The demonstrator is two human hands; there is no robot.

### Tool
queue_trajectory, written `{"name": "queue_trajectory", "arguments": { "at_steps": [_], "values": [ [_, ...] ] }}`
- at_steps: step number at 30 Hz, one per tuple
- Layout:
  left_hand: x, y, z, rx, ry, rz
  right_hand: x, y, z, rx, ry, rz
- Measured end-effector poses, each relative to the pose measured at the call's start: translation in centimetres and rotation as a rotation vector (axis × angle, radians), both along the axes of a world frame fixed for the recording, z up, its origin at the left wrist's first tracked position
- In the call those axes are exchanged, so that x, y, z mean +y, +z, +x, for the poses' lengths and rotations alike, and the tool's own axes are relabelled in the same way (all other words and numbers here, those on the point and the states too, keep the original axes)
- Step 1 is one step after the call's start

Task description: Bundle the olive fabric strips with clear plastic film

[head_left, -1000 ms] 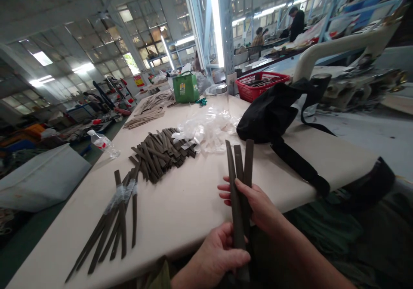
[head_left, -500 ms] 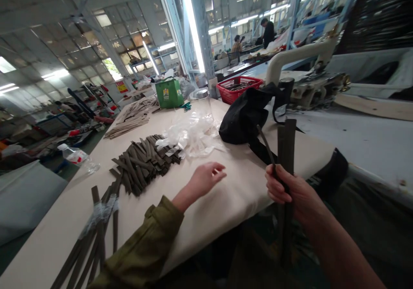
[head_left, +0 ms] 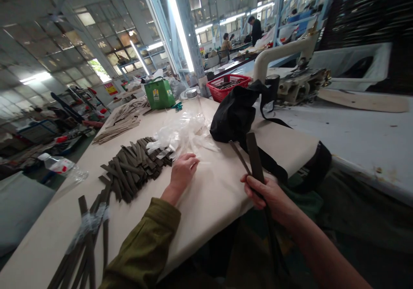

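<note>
My right hand [head_left: 269, 196] grips several dark grey-brown strips [head_left: 255, 157] over the front edge of the table. One narrow strip leans out to the left above the thumb, and the lower ends hang down into shadow. At the near edge of a heap of clear plastic strips [head_left: 183, 132], my left hand [head_left: 182, 175] is closed in a pinch. A thin pale plastic strip [head_left: 204, 163] juts from its fingertips. Left of this hand lies a pile of short dark strips [head_left: 135, 164]. Longer dark strips [head_left: 88, 246], bound with clear plastic, lie at the near left.
A black bag [head_left: 230, 114] with straps sits beyond my right hand. Behind it are a red basket [head_left: 226, 88] and a sewing machine [head_left: 290, 78]. A green bag [head_left: 159, 93], a lidded jar [head_left: 192, 97] and a plastic bottle [head_left: 63, 166] stand or lie about the table [head_left: 206, 220]. People work far back.
My left hand has moved left to the plastic heap, and its fingers have closed. The right hand has lowered slightly, and its strips tilt more to the left. The whole view has shifted.
</note>
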State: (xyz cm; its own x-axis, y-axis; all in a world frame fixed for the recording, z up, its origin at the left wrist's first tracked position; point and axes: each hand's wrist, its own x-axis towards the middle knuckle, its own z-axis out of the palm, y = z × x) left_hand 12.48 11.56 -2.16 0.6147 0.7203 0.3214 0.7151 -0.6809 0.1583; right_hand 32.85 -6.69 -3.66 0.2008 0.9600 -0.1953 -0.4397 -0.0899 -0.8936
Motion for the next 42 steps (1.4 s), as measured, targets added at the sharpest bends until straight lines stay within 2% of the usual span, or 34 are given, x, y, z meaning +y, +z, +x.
{"name": "queue_trajectory", "arguments": {
  "at_steps": [5, 10, 14, 17, 20, 22, 24, 27, 29, 31, 33, 35, 37, 42],
  "values": [
    [-4.8, 0.6, -4.2, -0.412, -0.150, 0.204, 2.1, 0.2, -2.6, -0.094, 0.138, 0.025],
    [-9.1, -0.1, -6.7, -0.502, -0.176, 0.236, 4.4, 1.5, -5.9, -0.214, 0.306, -0.013],
    [-10.6, -0.7, -8.0, -0.509, -0.205, 0.244, 4.9, 2.3, -7.9, -0.268, 0.500, -0.003],
    [-11.0, -0.9, -8.5, -0.530, -0.165, 0.250, 4.6, 2.4, -8.8, -0.313, 0.586, 0.024],
    [-11.6, -1.1, -8.8, -0.614, -0.023, 0.227, 4.4, 2.2, -9.2, -0.344, 0.514, 0.024],
    [-12.3, -1.3, -8.9, -0.702, 0.117, 0.121, 4.2, 2.1, -9.4, -0.366, 0.456, 0.027],
    [-13.0, -1.4, -8.8, -0.766, 0.205, -0.120, 4.1, 2.1, -9.5, -0.401, 0.410, 0.039],
    [-13.7, -1.1, -7.8, -0.788, 0.197, -0.521, 3.7, 2.2, -9.6, -0.489, 0.368, 0.079],
    [-14.0, -0.8, -6.7, -0.832, 0.196, -0.670, 3.4, 2.3, -9.7, -0.571, 0.346, 0.149],
    [-14.0, -0.6, -5.6, -0.895, 0.205, -0.730, 3.2, 2.4, -9.8, -0.662, 0.326, 0.217],
    [-14.0, -0.6, -5.0, -0.915, 0.224, -0.714, 3.1, 2.4, -9.6, -0.739, 0.315, 0.243],
    [-13.9, -0.7, -4.9, -0.916, 0.279, -0.686, 2.8, 2.5, -9.1, -0.802, 0.299, 0.244],
    [-13.5, -0.8, -5.2, -0.977, 0.337, -0.733, 2.4, 2.6, -8.5, -0.851, 0.299, 0.245],
    [-12.3, -0.8, -6.4, -1.460, 0.269, -1.014, 0.5, 1.8, -7.2, -0.810, 0.380, 0.194]
  ]
}}
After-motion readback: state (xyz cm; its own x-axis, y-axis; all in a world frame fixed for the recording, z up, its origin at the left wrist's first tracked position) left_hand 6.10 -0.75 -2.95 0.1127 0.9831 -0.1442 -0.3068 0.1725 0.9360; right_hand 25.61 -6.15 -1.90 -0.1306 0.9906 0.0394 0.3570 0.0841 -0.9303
